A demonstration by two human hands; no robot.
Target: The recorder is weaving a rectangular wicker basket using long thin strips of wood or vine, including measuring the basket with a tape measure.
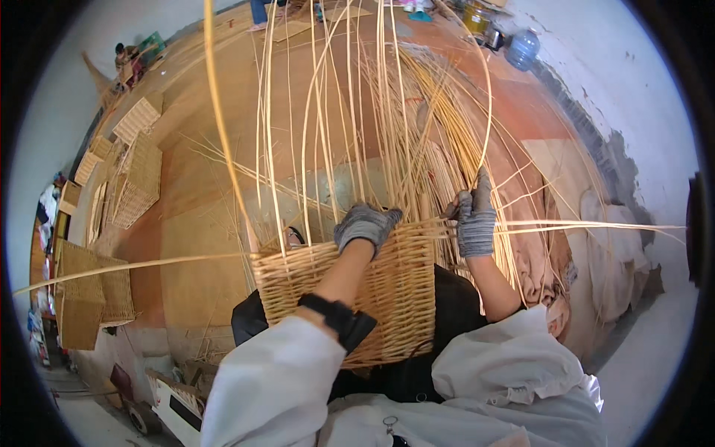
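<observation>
A partly woven wicker basket [350, 290] leans across my lap, with tall upright rods [305, 149] rising from its far edge. My left hand [365, 225], in a grey knit glove, is closed over that edge among the uprights, its fingertips partly hidden. To the right of the basket my right hand [475, 217], gloved the same way, grips a long pale wicker rod [488, 97] that curves upward from the fingers. Several weaving rods [588, 225] stick out sideways past this hand. One more rod [134, 265] reaches out far to the left.
Loose wicker rods [447, 112] lie heaped on the floor ahead, to the right. Finished wicker baskets [138, 182] stand at the left, with another woven box [89, 290] nearer me. A person [128, 63] sits far left. A blue water jug [523, 49] stands by the right wall.
</observation>
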